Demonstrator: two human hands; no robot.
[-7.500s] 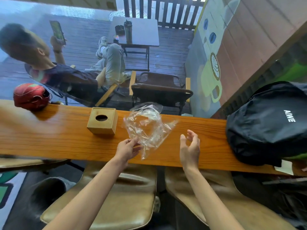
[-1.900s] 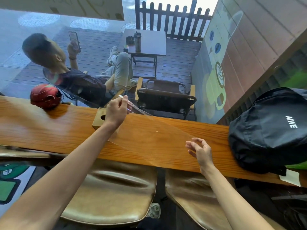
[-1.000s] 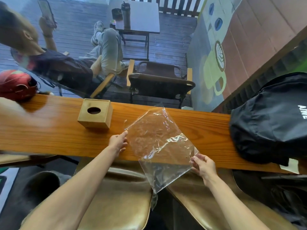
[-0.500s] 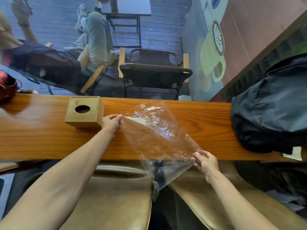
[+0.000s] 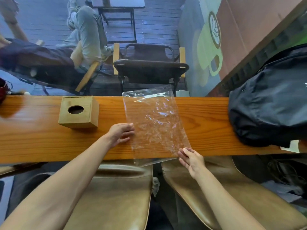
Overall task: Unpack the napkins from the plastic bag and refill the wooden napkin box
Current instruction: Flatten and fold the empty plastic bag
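The plastic bag is lying flat and see-through on the desk, and it is looking empty: no napkins are showing inside it. No napkins are showing anywhere on the desk either. The wooden napkin box is standing closed, with its round hole on top, and nothing is sticking out of that hole. I cannot see inside, so I cannot tell if the box is filled. My judgement is that the unpacking part is done and the person is now only smoothing the empty bag; if the napkins are inside the box, almost nothing is left.

The left hand is resting at the left edge of the bag, fingers loosely bent and pressing the plastic against the desk, not closing around anything. The box is standing just beyond this hand, a little to its left, not touching it. The right hand is at the near right corner of the bag, where the bag is hanging over the desk edge. Its fingertips are pinching that corner lightly. A black backpack is lying well to the right of this hand.
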